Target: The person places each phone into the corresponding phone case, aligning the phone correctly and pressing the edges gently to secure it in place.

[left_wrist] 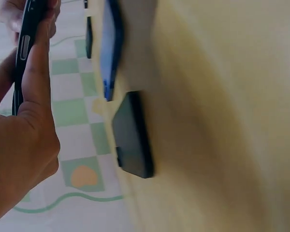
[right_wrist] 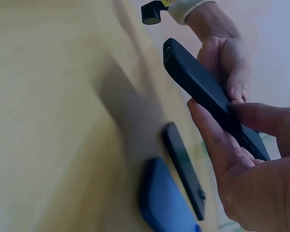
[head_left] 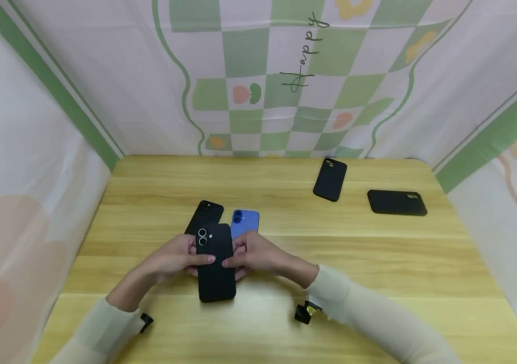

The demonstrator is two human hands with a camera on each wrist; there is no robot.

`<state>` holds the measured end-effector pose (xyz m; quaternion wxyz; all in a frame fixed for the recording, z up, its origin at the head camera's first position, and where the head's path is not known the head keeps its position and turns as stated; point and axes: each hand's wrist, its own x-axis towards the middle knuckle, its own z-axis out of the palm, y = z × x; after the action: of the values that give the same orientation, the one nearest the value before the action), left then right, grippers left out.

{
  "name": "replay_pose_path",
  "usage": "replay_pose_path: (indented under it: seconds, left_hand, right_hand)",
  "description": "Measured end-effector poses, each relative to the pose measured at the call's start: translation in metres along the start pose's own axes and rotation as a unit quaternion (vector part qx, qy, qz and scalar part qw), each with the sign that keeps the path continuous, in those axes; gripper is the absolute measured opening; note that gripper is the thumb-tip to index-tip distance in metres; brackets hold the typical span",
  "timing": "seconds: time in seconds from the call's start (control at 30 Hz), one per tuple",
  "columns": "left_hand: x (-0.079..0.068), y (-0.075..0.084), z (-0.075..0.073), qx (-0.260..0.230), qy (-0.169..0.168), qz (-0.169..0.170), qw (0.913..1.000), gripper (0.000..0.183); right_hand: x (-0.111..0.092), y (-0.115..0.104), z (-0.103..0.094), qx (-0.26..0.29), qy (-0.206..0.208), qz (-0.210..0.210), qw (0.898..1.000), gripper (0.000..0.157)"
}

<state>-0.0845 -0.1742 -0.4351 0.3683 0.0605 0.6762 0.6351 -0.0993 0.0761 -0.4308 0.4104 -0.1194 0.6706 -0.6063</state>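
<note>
evidently, the left hand and right hand pinch the black smartphone at nine and three o'clock; likely stiff, light and slick, best held by its sides.

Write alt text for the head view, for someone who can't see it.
A person's left hand and right hand hold a black phone, lenses up, over a wooden table. Just beyond, a blue phone and a dark phone-shaped item lie partly hidden. Farther right lie a black phone-shaped item and another.
</note>
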Motion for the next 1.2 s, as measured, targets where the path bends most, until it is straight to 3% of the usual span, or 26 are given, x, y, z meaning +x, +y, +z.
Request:
replay_pose_path:
  seconds: [0.27,0.5,0.7,0.8,0.97,1.2]
  left_hand:
    - [-0.009,-0.028,0.001,-0.041,-0.023,-0.031,0.9984,0.037]
    - [-0.009,-0.034,0.002,-0.056,-0.025,-0.047,0.9970,0.041]
    - [-0.006,-0.042,0.002,-0.058,-0.026,-0.053,0.9965,0.040]
    - [-0.006,-0.044,0.003,-0.044,-0.026,-0.055,0.9972,0.038]
    - [-0.007,-0.045,0.004,0.003,-0.027,-0.067,0.9974,0.030]
    - [-0.009,-0.040,0.006,0.100,0.022,-0.102,0.9895,0.019]
  right_hand:
    - [0.001,0.023,0.021,0.001,0.002,0.021,1.000,0.007]
    - [0.003,0.030,0.028,-0.024,0.012,0.026,0.999,0.005]
    - [0.004,0.032,0.029,-0.039,0.025,0.048,0.998,0.021]
    - [0.004,0.033,0.030,-0.049,0.030,0.060,0.997,0.026]
    - [0.005,0.035,0.030,-0.055,0.024,0.071,0.996,0.023]
    - [0.005,0.034,0.030,-0.078,0.020,0.077,0.994,0.022]
